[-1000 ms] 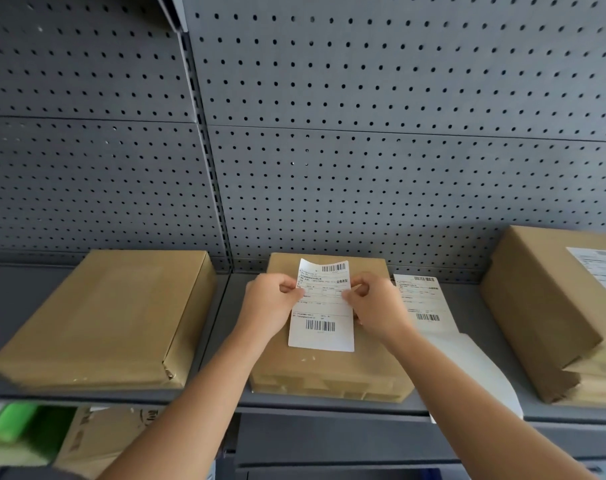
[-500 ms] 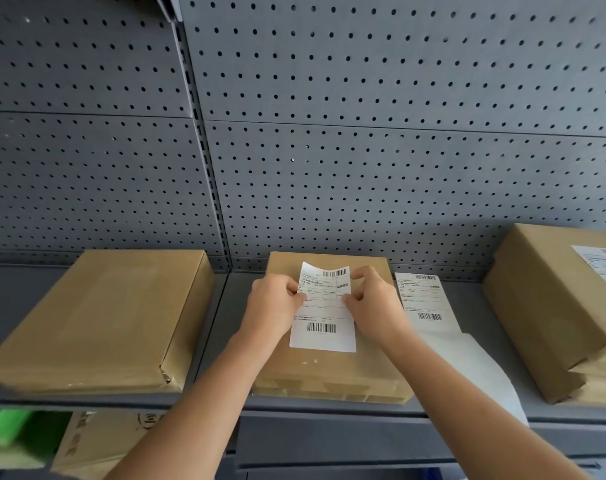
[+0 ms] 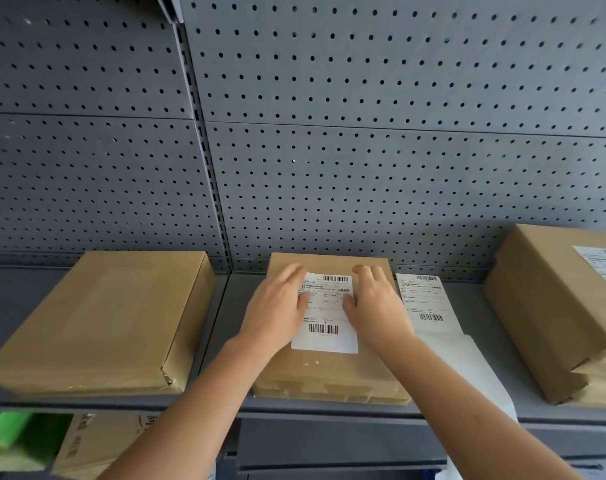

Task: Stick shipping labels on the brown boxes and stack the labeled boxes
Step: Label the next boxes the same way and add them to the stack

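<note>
Two bare hands lay flat on one white rectangular shipping label (image 3: 325,315), which sat on the top face of the flat brown cardboard box (image 3: 329,370) in the middle of the grey metal shelf (image 3: 240,306). The left hand (image 3: 277,308) covered the label's left edge and the right hand (image 3: 376,304) its right edge. Both had their fingers stretched out and pressed down, gripping nothing, with the thumbs touching the printed paper. Barcodes showed at the label's top and near its bottom.

Just beside the box on the right, a second white printed label sheet (image 3: 422,299) lay on the shelf. A plain white sheet of backing paper (image 3: 467,372) overlapped its near end and hung past the shelf's front edge. Farther right stood a stack of brown cardboard boxes (image 3: 544,317), the top one bearing a white label (image 3: 603,265) cut off by the frame's edge. To the left, apart from the middle box, lay a larger brown cardboard box (image 3: 104,317), its top plain brown. Grey perforated metal panels (image 3: 363,161) rose behind the shelf. Below it, at the lower left, a green object (image 3: 7,431) and a printed cardboard carton (image 3: 97,441) showed in part.
</note>
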### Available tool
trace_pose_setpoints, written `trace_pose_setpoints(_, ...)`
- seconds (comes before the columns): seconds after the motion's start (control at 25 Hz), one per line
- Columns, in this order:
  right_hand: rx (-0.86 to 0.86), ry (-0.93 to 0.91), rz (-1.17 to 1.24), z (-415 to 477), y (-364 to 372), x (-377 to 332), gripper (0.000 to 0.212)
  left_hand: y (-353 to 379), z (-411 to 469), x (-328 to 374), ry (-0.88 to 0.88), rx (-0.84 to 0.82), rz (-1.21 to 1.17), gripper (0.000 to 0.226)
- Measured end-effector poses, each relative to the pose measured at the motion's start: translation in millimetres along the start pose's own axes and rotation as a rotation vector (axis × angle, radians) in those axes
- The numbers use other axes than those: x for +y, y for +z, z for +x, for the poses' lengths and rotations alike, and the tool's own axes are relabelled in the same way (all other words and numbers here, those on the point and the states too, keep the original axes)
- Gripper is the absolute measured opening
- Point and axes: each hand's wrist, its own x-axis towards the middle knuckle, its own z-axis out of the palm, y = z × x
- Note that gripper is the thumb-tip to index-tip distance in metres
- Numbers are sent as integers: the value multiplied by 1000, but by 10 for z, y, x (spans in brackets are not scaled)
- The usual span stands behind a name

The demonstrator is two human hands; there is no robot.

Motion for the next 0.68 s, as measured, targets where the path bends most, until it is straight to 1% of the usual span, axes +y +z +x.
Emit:
trace_pose_setpoints(0.08,33,-148,-72,1,65,1,41,6,47,2,106,-96,20,54)
trace_pose_setpoints(0.16,-36,-243,-93,21,142,-26,45,36,94,-8,151,-219,70,55)
trace_pose_setpoints(0.24,-137,-268,-129,27,224,-40,49,70,112,-35,151,-306,125,56)
trace_pose_setpoints(0.32,-190,-260,-182,22,273,-21,53,91,115,-70,141,-330,151,57)
trace_pose_setpoints(0.4,-216,-241,-196,14,266,10,55,92,111,-86,135,-315,159,57)
trace_pose_setpoints(0.68,-206,-77,-187,-41,130,246,59,9,71,-206,58,-321,173,58)
